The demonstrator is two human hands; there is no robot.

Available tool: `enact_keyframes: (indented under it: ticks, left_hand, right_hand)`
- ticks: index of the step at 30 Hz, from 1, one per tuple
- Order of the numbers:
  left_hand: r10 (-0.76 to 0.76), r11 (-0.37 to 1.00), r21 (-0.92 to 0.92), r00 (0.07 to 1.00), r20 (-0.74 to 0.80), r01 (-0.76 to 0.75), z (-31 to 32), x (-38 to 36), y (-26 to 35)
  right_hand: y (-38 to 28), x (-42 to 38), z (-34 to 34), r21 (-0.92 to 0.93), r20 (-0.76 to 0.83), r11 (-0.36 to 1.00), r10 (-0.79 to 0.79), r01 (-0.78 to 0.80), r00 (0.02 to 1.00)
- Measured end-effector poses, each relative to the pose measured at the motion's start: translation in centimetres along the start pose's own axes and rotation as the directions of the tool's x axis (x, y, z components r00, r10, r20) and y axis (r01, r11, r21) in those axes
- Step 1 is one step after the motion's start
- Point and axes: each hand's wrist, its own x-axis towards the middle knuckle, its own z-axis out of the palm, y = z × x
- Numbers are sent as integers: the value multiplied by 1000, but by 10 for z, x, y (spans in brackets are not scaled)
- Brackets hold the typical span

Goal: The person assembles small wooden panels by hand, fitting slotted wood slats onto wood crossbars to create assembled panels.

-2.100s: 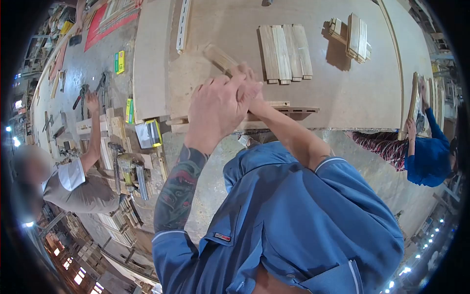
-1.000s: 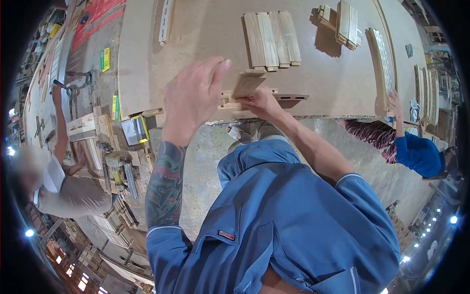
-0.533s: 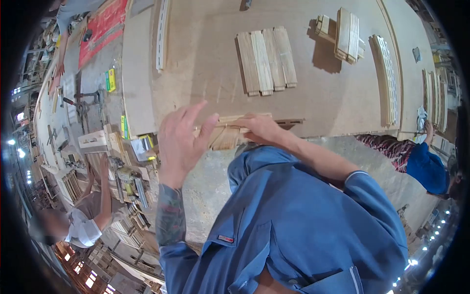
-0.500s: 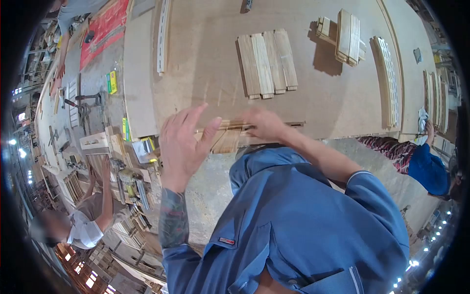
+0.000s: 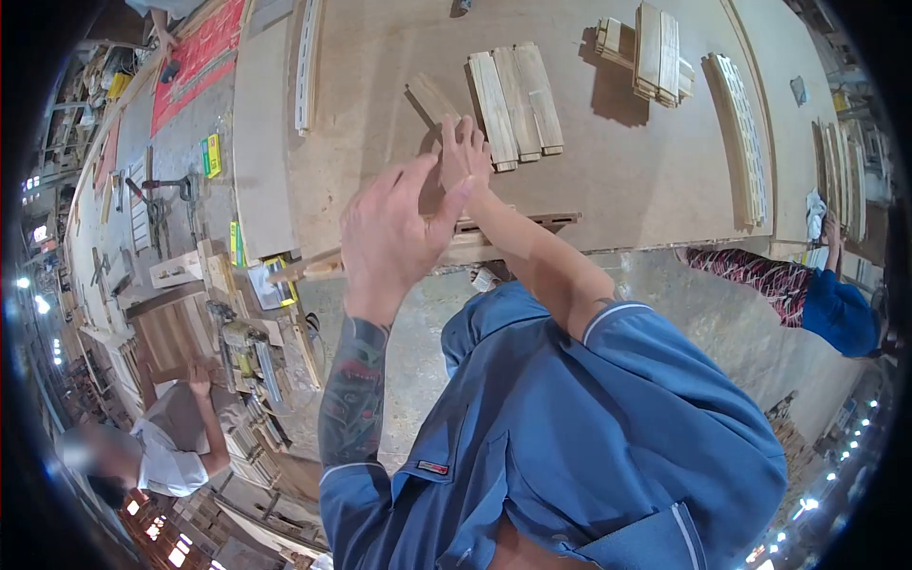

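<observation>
At far left we see a co-worker (image 5: 166,451) with both hands at a wooden panel (image 5: 176,332), and above it a clamp (image 5: 171,185) beside a yellow-and-green box (image 5: 211,155). Next, a slotted strip (image 5: 306,71) lies on the tabletop (image 5: 380,57). At centre we see our left hand (image 5: 394,233), thumb spread from the fingers, above the near table edge; whether it touches anything we cannot tell. Our right hand (image 5: 465,163), fingers apart, reaches across towards a loose slat (image 5: 434,98), left of a row of slats (image 5: 515,106). Below this hand lies a dark slotted rail (image 5: 560,219). Farther right we find a slat stack (image 5: 658,52) and a perforated strip (image 5: 743,138).
</observation>
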Motion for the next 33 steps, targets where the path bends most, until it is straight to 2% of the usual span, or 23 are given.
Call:
enact_keyframes:
  ticks: [2, 3, 4, 6, 7, 9, 10, 12, 13, 17, 19, 20, 22, 23, 24, 25, 26, 27, 28, 30, 31, 33]
  left_hand:
    - [0, 1000, 21, 1000, -32, 0, 1, -4, 0]
    - [8, 999, 47, 999, -45, -6, 2, -6, -1]
    - [5, 999, 41, 999, -51, -2, 1, -8, -1]
    - [4, 997, 76, 998, -55, 1, 2, -8, -1]
    - [-5, 998, 63, 998, -62, 9, 3, -7, -1]
    - [-21, 994, 105, 1000, -22, 23, 4, -6, -3]
    - [-35, 994, 100, 999, -26, 37, 4, -5, -5]
    - [-6, 997, 71, 1000, 7, 5, 5, -4, -8]
    - [-8, 998, 70, 1000, 6, 7, 6, -5, -10]
    - [-3, 998, 65, 1000, 19, 1, 7, -3, -11]
    - [-4, 998, 67, 1000, 27, 2, 5, -2, -11]
    - [-7, 997, 74, 999, 37, 4, 5, -1, -12]
    - [-14, 997, 77, 999, 52, 10, 5, -2, -11]
    - [-13, 999, 51, 999, 49, 11, 4, -4, -10]
    - [-10, 1000, 27, 999, 46, 9, 4, -4, -10]
    - [-8, 1000, 27, 998, 58, 6, 4, -5, -11]
    - [-2, 1000, -8, 1000, 0, 2, 4, -5, -11]
    - [5, 999, -44, 999, -52, -7, 5, -6, -9]
    - [16, 999, -44, 998, -56, -18, 5, -5, -9]
    - [87, 995, -43, 982, -165, -95, 7, -5, -10]
    - [101, 993, -37, 981, -165, -109, 8, -5, -10]
    - [85, 996, -20, 981, -176, -90, 7, -2, -11]
  right_hand:
    - [-5, 12, -20, 88, 230, 973, 187, -212, 955]
    - [2, 14, -21, 164, 197, 962, 186, -219, 963]
    - [14, 17, -25, 159, 196, 964, 181, -213, 964]
    - [39, 22, -45, 540, 409, 764, 130, -354, 903]
    - [34, 4, -77, 700, 209, 652, 203, -291, 957]
    - [41, -23, -121, 913, 211, 350, 37, -210, 977]
    - [52, -34, -126, 910, 219, 355, 26, -213, 975]
    - [69, -55, -132, 884, 281, 436, -215, -165, 935]
    - [72, -60, -132, 896, 322, 388, -232, -217, 918]
    - [71, -69, -126, 874, 375, 404, -201, -272, 905]
    - [64, -66, -135, 775, 491, 558, -237, -296, 839]
    - [59, -67, -139, 775, 491, 558, -234, -298, 839]
    - [45, -71, -153, 685, 475, 714, -286, -147, 832]
    - [57, -78, -126, 788, 326, 615, -408, -8, 853]
    - [53, -79, -128, 789, 330, 614, -402, -16, 854]
    - [46, -84, -133, 643, 342, 760, -396, 96, 852]
    - [42, -83, -136, 460, 350, 862, -395, 212, 849]
    - [54, -89, -109, 536, 251, 810, -423, 239, 871]
    - [54, -86, -113, 531, 243, 812, -419, 241, 875]
    - [51, -85, -125, 576, 219, 777, -446, 254, 868]
    - [51, -75, -143, 574, 367, 794, -468, 201, 804]
    - [82, -59, -128, 533, 324, 822, -417, 200, 849]
